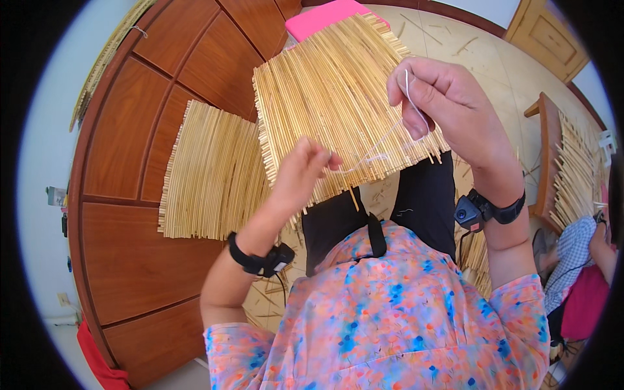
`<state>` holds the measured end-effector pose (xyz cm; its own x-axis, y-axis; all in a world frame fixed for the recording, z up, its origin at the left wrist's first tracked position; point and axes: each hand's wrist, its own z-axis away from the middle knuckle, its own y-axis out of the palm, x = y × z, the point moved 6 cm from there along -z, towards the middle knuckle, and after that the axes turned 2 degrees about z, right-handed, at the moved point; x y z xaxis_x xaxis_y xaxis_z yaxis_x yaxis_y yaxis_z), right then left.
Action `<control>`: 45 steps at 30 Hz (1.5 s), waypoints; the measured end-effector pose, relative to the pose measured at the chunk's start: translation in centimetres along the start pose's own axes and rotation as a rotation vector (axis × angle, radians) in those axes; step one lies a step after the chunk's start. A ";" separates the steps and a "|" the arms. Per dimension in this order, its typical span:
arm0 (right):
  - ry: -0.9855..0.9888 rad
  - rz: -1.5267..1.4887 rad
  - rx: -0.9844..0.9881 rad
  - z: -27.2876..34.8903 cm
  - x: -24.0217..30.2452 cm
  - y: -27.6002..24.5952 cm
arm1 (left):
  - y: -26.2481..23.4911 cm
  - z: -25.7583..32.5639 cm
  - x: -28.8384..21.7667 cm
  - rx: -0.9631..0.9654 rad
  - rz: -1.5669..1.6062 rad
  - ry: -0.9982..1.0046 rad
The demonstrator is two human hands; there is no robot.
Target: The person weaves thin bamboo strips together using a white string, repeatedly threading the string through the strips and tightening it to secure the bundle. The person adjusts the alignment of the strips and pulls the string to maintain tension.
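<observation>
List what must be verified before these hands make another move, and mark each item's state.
1. Right hand has the thin white thread: ok.
2. Left hand grips the thread too: cannot tell; its fingertips are bent close to it.
3. Thread drawn fully straight: not ok, it curves near the right fingers.
4. Flat mat of golden straw stalks overlaps the smooth pink surface: ok.
5. Mat's near edge even: not ok, stalk ends jut out.

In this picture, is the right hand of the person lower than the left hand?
No, the right hand is nearer to the picture's upper edge than the left hand.
</observation>
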<state>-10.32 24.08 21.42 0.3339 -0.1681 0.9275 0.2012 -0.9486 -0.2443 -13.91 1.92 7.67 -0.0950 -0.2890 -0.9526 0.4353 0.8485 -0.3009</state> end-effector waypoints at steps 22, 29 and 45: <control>-0.023 0.189 0.196 -10.1 1.0 2.7 | 2.8 3.2 2.4 0.028 -0.556 0.511; -0.098 0.443 0.123 -11.2 0.6 0.3 | 1.6 1.9 2.1 0.100 -0.399 0.189; 0.509 0.045 0.146 9.4 -13.3 5.3 | -5.6 2.7 -3.1 -0.194 -0.258 0.123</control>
<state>-5.05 23.80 5.08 -0.1371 -0.3511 0.9263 0.3348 -0.8965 -0.2902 -13.59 -3.12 12.46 -0.2919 -0.4593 -0.8389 0.2062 0.8263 -0.5242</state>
